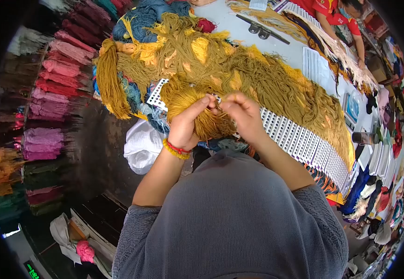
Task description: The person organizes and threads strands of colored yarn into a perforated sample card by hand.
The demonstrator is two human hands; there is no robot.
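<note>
My left hand (187, 122) is wrapped round a bundle of golden-brown yarn (201, 111), its thumb and fingertips pressed together near the top of the bundle. Close beside it, my right hand (243, 111) is pinched at a small whitish piece by the left fingertips; what exactly it grips is too small to make out. Behind the hands lies a long heap of olive-brown yarn (258, 76) across the table. White cards with rows of dark holes (295, 139) line the heap's front edge. Another perforated card (157, 94) shows left of the bundle.
A golden skein (111, 83) hangs over the table's left end, near blue yarn (144, 21). A white bag (142, 146) is below. Coloured skeins (44, 139) hang at far left. A black clip-like tool (262, 30) lies behind. People in red shirts (337, 18) work at upper right.
</note>
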